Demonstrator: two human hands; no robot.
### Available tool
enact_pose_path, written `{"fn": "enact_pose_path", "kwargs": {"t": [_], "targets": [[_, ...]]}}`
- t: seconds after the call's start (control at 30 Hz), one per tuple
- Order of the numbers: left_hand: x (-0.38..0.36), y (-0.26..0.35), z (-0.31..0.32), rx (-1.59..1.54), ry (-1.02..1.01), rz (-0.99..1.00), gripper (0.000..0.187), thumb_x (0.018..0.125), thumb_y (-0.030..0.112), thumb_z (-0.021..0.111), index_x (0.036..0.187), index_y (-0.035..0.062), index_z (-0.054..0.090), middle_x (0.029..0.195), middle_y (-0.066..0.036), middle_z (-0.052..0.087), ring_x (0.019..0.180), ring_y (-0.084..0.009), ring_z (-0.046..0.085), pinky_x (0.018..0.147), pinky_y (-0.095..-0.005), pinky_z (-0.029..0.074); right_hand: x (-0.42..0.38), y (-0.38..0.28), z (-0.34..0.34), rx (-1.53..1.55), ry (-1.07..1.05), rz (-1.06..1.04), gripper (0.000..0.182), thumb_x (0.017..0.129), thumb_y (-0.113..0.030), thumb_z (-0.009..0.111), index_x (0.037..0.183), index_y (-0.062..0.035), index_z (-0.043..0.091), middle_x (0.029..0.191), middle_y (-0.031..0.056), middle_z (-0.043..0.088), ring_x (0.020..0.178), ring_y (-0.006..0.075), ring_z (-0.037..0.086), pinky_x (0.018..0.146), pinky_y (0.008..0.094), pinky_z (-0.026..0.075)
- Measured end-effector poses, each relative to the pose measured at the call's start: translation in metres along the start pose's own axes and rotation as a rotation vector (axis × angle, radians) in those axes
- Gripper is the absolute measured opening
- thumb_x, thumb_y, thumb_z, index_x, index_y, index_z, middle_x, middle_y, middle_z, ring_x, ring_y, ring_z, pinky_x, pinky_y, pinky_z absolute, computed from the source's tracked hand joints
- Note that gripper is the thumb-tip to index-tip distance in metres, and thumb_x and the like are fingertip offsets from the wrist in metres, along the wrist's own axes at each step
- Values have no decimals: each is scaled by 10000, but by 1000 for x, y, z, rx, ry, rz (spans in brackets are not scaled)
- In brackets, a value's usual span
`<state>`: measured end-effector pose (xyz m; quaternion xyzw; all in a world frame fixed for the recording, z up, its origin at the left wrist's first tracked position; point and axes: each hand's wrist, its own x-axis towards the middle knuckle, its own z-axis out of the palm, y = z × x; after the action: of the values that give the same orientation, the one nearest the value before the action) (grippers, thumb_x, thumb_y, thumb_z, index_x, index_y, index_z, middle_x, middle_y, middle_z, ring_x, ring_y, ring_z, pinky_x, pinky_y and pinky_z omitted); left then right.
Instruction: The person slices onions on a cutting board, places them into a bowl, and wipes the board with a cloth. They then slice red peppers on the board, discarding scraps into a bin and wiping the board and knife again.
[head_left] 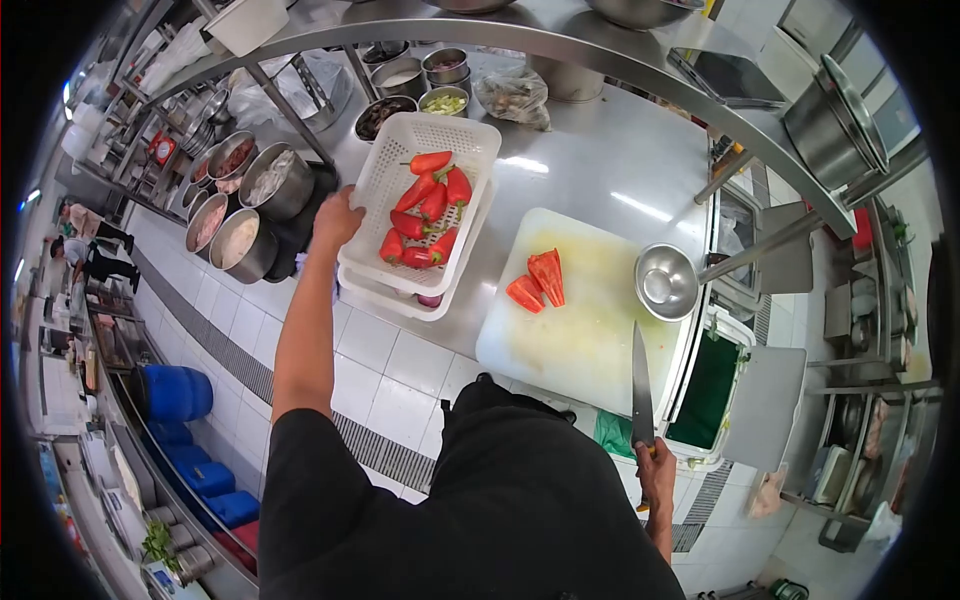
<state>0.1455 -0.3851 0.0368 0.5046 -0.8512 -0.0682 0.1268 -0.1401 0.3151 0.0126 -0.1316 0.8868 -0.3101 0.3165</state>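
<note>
My left hand (338,215) is at the left rim of a white perforated basket (388,150), its fingers bent against the edge. Several whole red peppers (433,205) lie in that basket, which is stacked on another one. In my right hand (655,472) is the handle of a large knife (642,385), its blade pointing forward beside the board's right edge. Cut pieces of red pepper (545,277) rest on the white cutting board (570,350). A steel bowl (667,282) sits at the board's right side.
Steel pots of food (247,245) stand left of the basket, and small containers (443,100) behind it. A steel shelf (560,42) crosses above the counter. An open bin with a green inside (706,390) is at the right. Two people are far off at the left.
</note>
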Motion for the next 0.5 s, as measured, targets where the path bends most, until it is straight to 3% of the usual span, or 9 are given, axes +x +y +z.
{"fn": "enact_pose_path", "kwargs": {"t": [0.03, 0.1, 0.17, 0.23, 0.33, 0.4, 0.43, 0.5], "targets": [[-6, 11, -9, 0, -3, 2, 542, 851, 278, 734, 1354, 110, 622, 1180, -251, 700, 1097, -419, 670, 973, -493, 527, -1, 2, 0, 2, -29, 16, 263, 999, -232, 656, 981, 26, 612, 645, 35, 564, 512, 116, 539, 486, 293, 426], [-19, 56, -37, -153, 277, 40, 449, 860, 302, 734, 1264, 111, 685, 1120, -227, 723, 1060, -392, 692, 938, -476, 538, -2, 3, 2, 22, -8, 10, 289, 992, -252, 664, 922, 17, 588, 618, 62, 563, 511, 141, 547, 498, 325, 431], [-30, 86, -28, -357, 49, 46, 379, 873, 330, 728, 1166, 88, 728, 1056, -212, 740, 995, -377, 713, 888, -457, 551, -4, 4, 4, 37, 6, 2, 324, 984, -273, 671, 864, 9, 564, 592, 88, 563, 510, 167, 554, 511, 358, 436], [-52, 138, -30, -309, -414, -27, 404, 878, 314, 718, 1199, 69, 726, 1016, -224, 744, 938, -382, 722, 857, -429, 566, -2, 3, 6, 58, -3, 11, 316, 983, -269, 674, 874, 10, 572, 591, 83, 563, 511, 169, 561, 510, 357, 436], [-65, 125, 33, -259, -375, 127, 433, 901, 288, 668, 1270, 63, 704, 1024, -220, 746, 872, -342, 739, 825, -390, 577, 4, 5, 8, 0, -12, -47, 306, 982, -263, 676, 886, 11, 580, 591, 81, 569, 512, 174, 571, 510, 358, 440], [-58, 103, 38, -628, -517, 63, 471, 919, 278, 622, 1327, 51, 677, 937, -177, 748, 774, -259, 732, 746, -352, 587, 3, 4, 6, -3, -1, -46, 306, 983, -265, 677, 894, 14, 586, 592, 84, 575, 514, 178, 577, 512, 362, 443], [-61, 111, 8, -757, -547, -150, 474, 926, 274, 613, 1323, 20, 672, 879, -115, 720, 701, -187, 692, 662, -309, 578, 2, 3, 5, -15, -3, -49, 307, 983, -267, 679, 902, 17, 593, 593, 87, 580, 516, 182, 584, 515, 366, 447], [-58, 90, -8, -931, -524, -255, 460, 928, 266, 624, 1308, 12, 675, 871, -101, 706, 681, -171, 677, 629, -293, 566, -1, 3, 3, 29, -2, -16, 312, 985, -272, 679, 910, 20, 598, 595, 92, 585, 517, 184, 586, 518, 369, 450]]}}
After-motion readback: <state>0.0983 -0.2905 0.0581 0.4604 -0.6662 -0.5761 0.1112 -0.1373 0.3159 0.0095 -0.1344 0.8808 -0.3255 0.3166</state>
